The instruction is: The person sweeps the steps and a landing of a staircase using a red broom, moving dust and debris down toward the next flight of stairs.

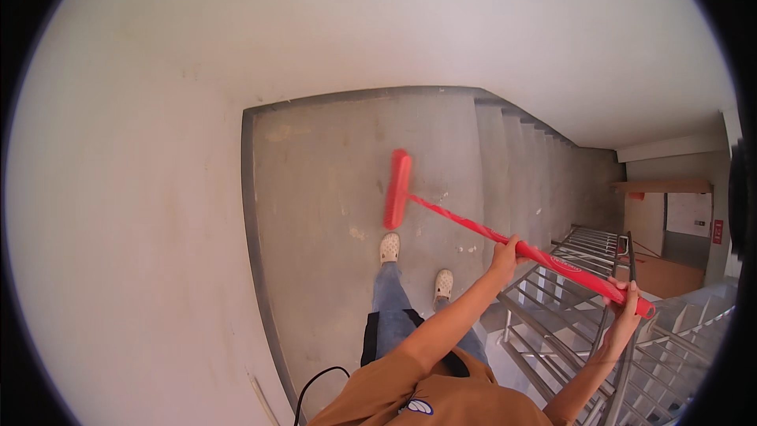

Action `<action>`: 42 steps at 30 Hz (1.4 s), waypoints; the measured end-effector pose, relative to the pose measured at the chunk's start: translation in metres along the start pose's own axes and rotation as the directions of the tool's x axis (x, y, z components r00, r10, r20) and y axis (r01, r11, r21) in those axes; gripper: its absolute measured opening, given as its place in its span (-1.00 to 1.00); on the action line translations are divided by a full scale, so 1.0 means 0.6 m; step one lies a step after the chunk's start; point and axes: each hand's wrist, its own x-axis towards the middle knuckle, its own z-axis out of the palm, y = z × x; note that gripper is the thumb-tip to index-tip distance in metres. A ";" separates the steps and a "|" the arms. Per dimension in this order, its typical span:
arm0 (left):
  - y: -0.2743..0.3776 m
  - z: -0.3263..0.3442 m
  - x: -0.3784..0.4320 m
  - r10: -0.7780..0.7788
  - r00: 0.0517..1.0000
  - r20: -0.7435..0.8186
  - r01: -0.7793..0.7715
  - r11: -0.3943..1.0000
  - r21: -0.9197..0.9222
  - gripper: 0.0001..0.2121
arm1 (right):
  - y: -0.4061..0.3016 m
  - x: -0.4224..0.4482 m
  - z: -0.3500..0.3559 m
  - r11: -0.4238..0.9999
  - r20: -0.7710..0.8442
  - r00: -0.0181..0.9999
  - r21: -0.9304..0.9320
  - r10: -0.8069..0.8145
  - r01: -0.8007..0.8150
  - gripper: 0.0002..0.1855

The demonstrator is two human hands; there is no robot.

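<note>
A red push broom (398, 189) has its bristled head over the grey landing floor (319, 177), ahead of my feet; whether the bristles touch the floor I cannot tell. Its red handle (461, 222) slants from the head toward the lower right. My left hand (507, 257) is closed around the handle partway along. My right hand (623, 302) grips it near the top end, with the hanging-hole tip just beyond the fingers.
Stairs (520, 160) descend on the right beside a metal railing (550, 331). White walls (148, 189) with a dark grey skirting border the landing. A doorway area (689, 213) lies farther down. A black cable (322, 374) hangs at my left side.
</note>
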 end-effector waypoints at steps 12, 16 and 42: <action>0.544 -0.348 0.002 0.496 0.809 -0.314 -0.465 0.868 0.174 -0.85 | 0.092 -0.087 0.525 0.783 0.659 0.718 0.316 0.225 -0.536 -0.76; 0.636 -0.379 0.037 0.534 0.825 -0.185 -0.513 0.845 0.152 -0.81 | 0.111 -0.087 0.612 0.771 0.687 0.706 0.353 0.171 -0.530 -0.77; 0.189 -0.067 0.176 0.123 0.991 -0.051 -0.065 0.781 0.621 -0.79 | 0.142 -0.111 0.210 0.852 -0.110 0.929 0.449 0.353 -0.270 -0.76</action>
